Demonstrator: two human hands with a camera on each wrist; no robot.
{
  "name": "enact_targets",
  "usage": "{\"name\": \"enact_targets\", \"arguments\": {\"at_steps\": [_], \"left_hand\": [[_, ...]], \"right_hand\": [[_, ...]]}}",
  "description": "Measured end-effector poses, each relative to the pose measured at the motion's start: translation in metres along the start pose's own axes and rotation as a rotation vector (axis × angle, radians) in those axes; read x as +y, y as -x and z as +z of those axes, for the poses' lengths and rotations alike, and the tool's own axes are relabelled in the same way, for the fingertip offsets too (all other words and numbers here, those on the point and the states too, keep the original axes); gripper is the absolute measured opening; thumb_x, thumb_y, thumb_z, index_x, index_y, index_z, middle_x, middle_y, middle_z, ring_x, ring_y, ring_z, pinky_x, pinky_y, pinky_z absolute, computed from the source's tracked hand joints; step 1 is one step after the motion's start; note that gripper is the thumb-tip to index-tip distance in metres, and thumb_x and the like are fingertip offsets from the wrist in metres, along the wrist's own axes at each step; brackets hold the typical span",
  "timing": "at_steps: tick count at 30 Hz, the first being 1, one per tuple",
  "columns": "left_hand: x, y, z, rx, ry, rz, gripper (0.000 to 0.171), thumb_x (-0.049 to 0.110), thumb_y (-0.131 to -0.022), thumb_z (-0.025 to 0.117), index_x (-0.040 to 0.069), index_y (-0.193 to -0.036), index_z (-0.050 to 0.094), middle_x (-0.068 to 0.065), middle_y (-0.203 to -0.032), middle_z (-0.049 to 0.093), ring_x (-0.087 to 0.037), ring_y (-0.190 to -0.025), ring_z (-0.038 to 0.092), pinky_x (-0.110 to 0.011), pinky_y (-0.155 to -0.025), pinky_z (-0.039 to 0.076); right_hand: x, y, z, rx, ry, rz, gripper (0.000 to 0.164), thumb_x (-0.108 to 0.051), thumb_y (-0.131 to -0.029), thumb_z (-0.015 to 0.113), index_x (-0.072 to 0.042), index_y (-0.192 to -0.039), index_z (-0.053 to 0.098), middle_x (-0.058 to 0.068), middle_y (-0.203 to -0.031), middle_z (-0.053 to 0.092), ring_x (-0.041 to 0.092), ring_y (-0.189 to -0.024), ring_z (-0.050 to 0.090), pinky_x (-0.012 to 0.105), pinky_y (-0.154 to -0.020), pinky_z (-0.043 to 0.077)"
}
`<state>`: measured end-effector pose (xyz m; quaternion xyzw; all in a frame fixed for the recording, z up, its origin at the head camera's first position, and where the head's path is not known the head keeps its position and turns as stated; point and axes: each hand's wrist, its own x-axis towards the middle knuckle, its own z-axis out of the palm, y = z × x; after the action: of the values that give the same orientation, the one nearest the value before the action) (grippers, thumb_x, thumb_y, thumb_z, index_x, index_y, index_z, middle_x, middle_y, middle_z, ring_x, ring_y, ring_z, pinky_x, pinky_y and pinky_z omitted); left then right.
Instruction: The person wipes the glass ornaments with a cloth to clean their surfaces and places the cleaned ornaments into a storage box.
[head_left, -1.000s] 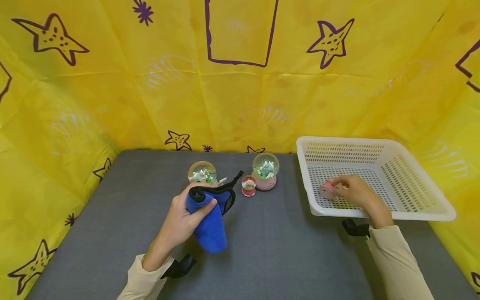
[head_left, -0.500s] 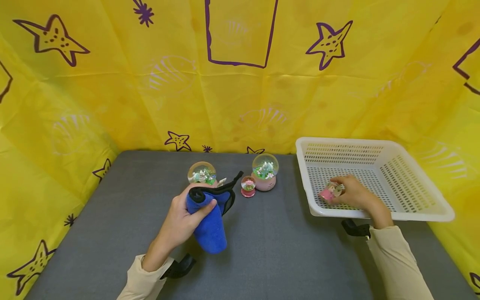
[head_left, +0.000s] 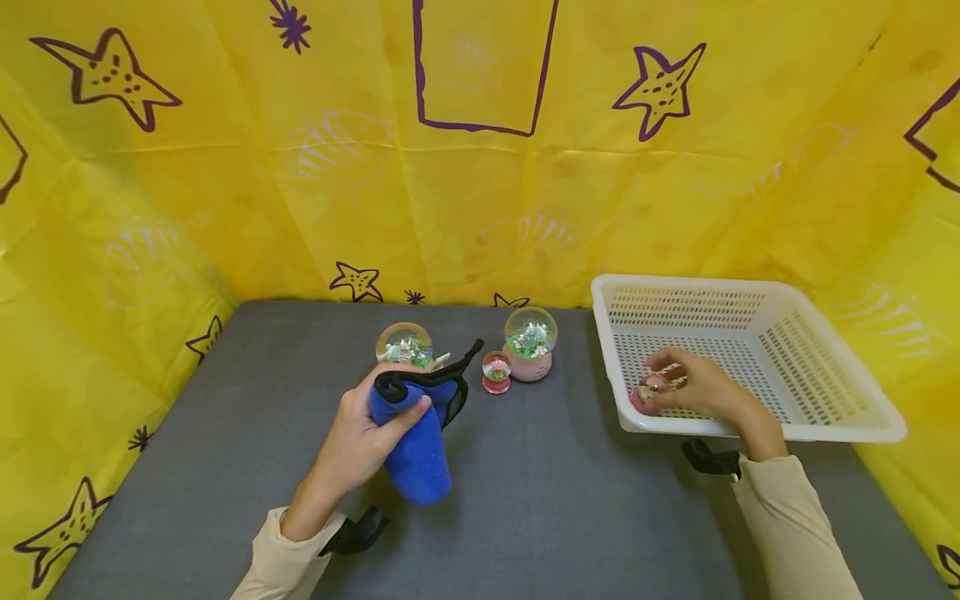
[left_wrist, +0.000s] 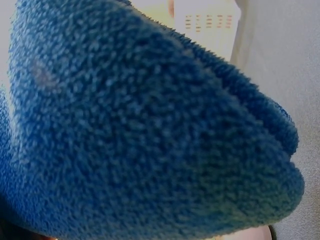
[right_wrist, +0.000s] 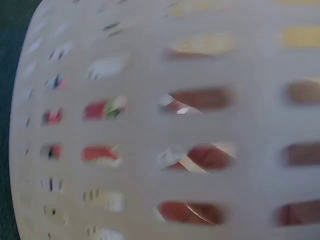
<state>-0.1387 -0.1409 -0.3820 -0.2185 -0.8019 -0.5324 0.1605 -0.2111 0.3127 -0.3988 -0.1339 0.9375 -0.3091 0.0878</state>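
My left hand (head_left: 358,437) grips a folded blue cloth (head_left: 420,458) with black edging, which fills most of the left wrist view. Inside the white basket (head_left: 757,431), my right hand (head_left: 705,387) holds a small snow globe (head_left: 640,402) by its clear ball, its pink base low and toward the basket's left front corner. The right wrist view looks through the slotted basket wall (right_wrist: 140,135), with bits of pink and of fingers showing behind it. Beyond the left hand stands a larger snow globe (head_left: 405,342), its base hidden by hand and cloth.
Between the hands, at the back of the grey table (head_left: 570,500), a large pink-based snow globe (head_left: 529,364) stands next to a small one (head_left: 496,386). A yellow curtain (head_left: 480,208) with starfish drawings hangs behind and at both sides.
In my right hand the small snow globe has turned from lying with its base's underside showing to base down, lower in the basket's corner. The left hand and cloth have barely moved.
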Motion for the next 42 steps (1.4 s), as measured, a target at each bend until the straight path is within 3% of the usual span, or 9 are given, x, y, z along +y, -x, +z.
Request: {"name": "enact_targets", "arguments": {"at_steps": [7, 11, 15, 26, 34, 42], "left_hand": [[0.000, -0.002, 0.000, -0.005, -0.004, 0.000, 0.033, -0.001, -0.085, 0.073, 0.011, -0.115, 0.065, -0.007, -0.110, 0.073, -0.005, -0.098, 0.066, -0.027, -0.085, 0.055], [0.000, -0.002, 0.001, -0.011, -0.005, -0.009, 0.033, 0.000, -0.085, 0.073, 0.012, -0.115, 0.065, -0.006, -0.111, 0.073, -0.005, -0.099, 0.066, -0.028, -0.086, 0.055], [0.000, -0.001, 0.001, -0.015, -0.004, -0.017, 0.033, 0.000, -0.086, 0.073, 0.012, -0.115, 0.065, -0.006, -0.112, 0.073, -0.006, -0.100, 0.066, -0.028, -0.086, 0.055], [0.001, -0.001, 0.000, -0.021, 0.006, -0.043, 0.032, 0.001, -0.086, 0.073, 0.011, -0.116, 0.064, -0.007, -0.112, 0.072, -0.007, -0.097, 0.066, -0.030, -0.084, 0.055], [0.001, -0.001, 0.000, -0.023, -0.001, -0.021, 0.033, 0.000, -0.086, 0.073, 0.012, -0.116, 0.064, -0.007, -0.113, 0.073, -0.006, -0.100, 0.066, -0.028, -0.086, 0.055], [0.001, -0.001, 0.001, -0.037, 0.016, -0.018, 0.033, 0.000, -0.087, 0.072, 0.011, -0.117, 0.063, -0.009, -0.118, 0.072, -0.005, -0.105, 0.066, -0.026, -0.090, 0.054]], "right_hand": [[-0.021, 0.010, -0.005, 0.077, -0.061, -0.023, 0.050, -0.023, -0.089, 0.076, 0.001, -0.127, 0.056, 0.022, -0.125, 0.062, 0.039, -0.109, 0.062, 0.034, -0.085, 0.054], [-0.038, 0.015, -0.005, 0.129, -0.038, -0.070, 0.046, -0.024, -0.090, 0.074, -0.001, -0.125, 0.057, 0.022, -0.124, 0.063, 0.039, -0.109, 0.063, 0.045, -0.090, 0.054], [-0.052, 0.018, 0.000, 0.178, -0.004, -0.118, 0.040, -0.022, -0.091, 0.073, -0.003, -0.123, 0.060, 0.018, -0.122, 0.065, 0.036, -0.106, 0.066, 0.044, -0.089, 0.054], [-0.083, 0.012, 0.017, 0.185, -0.016, -0.178, 0.038, -0.019, -0.089, 0.075, -0.004, -0.121, 0.061, 0.015, -0.118, 0.067, 0.033, -0.106, 0.066, 0.048, -0.083, 0.056], [-0.100, 0.007, 0.039, 0.226, -0.008, -0.263, 0.038, -0.015, -0.086, 0.077, -0.005, -0.120, 0.063, 0.012, -0.117, 0.067, 0.034, -0.106, 0.065, 0.052, -0.089, 0.052], [-0.113, -0.008, 0.065, 0.183, -0.089, -0.258, 0.040, -0.017, -0.087, 0.077, -0.009, -0.123, 0.061, 0.007, -0.120, 0.065, 0.029, -0.110, 0.065, 0.048, -0.095, 0.051]]}}
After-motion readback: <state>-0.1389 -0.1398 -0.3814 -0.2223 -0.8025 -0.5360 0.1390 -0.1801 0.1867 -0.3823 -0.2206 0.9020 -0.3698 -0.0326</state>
